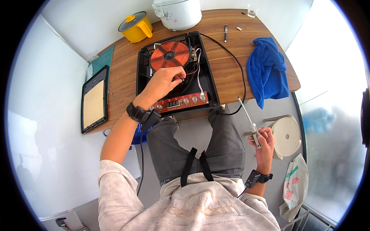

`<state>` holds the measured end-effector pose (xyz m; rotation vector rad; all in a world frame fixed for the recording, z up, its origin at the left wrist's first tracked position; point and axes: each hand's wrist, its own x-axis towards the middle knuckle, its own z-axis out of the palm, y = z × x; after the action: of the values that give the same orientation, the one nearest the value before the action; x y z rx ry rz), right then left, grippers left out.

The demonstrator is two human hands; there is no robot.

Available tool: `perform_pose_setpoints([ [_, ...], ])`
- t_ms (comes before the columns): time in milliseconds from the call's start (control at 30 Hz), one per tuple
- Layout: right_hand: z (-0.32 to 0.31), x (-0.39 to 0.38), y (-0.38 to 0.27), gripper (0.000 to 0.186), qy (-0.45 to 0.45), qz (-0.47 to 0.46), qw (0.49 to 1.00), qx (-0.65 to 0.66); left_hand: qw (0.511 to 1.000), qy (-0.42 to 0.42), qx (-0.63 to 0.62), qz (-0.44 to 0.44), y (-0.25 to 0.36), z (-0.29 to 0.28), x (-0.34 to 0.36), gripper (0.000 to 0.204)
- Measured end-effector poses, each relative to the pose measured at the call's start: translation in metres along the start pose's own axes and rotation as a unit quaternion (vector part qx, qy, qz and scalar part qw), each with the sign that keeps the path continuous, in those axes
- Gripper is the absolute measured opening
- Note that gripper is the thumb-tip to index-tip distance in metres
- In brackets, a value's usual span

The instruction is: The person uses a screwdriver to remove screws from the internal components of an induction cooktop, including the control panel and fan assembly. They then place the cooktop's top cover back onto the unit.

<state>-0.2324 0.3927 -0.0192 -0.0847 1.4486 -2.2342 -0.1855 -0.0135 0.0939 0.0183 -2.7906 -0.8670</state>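
An opened induction cooker base (212, 82), a black plastic housing, lies in front of me at the table's near edge. Inside it are a round copper coil (160, 57), a brown control board (169, 104) along the near side, and red and white wires. My left hand (166, 79) reaches into the housing just below the coil, fingers pinched together; what they hold, if anything, is too small to make out. To the right, off the table edge, my right hand (264, 144) grips a screwdriver (246, 115) by its pale handle, its shaft pointing up and away.
A dark-framed panel (94, 102) lies on the table's left side. A yellow pot (135, 30) and white cooker (179, 17) stand at the back. A blue cloth (268, 69), a marker (226, 33) and a small glass (252, 12) are rightward. A black cord (241, 65) loops beside the housing.
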Motion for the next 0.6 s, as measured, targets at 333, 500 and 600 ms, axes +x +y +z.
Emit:
perform_pose_setpoints([
  [333, 0.009, -0.003, -0.006, 0.016, -0.002, -0.006, 1.000, -0.018, 0.995, 0.029, 0.086, -0.029, -0.004, -0.003, -0.024, 0.016],
  [500, 0.016, 0.001, -0.018, 0.016, -0.019, -0.038, 0.999, -0.031, 0.995, 0.049, 0.073, -0.049, 0.004, 0.002, -0.026, 0.018],
  [600, 0.026, 0.004, -0.030, 0.016, -0.034, -0.064, 0.996, -0.054, 0.995, 0.053, 0.071, -0.037, 0.002, 0.002, -0.025, 0.017],
])
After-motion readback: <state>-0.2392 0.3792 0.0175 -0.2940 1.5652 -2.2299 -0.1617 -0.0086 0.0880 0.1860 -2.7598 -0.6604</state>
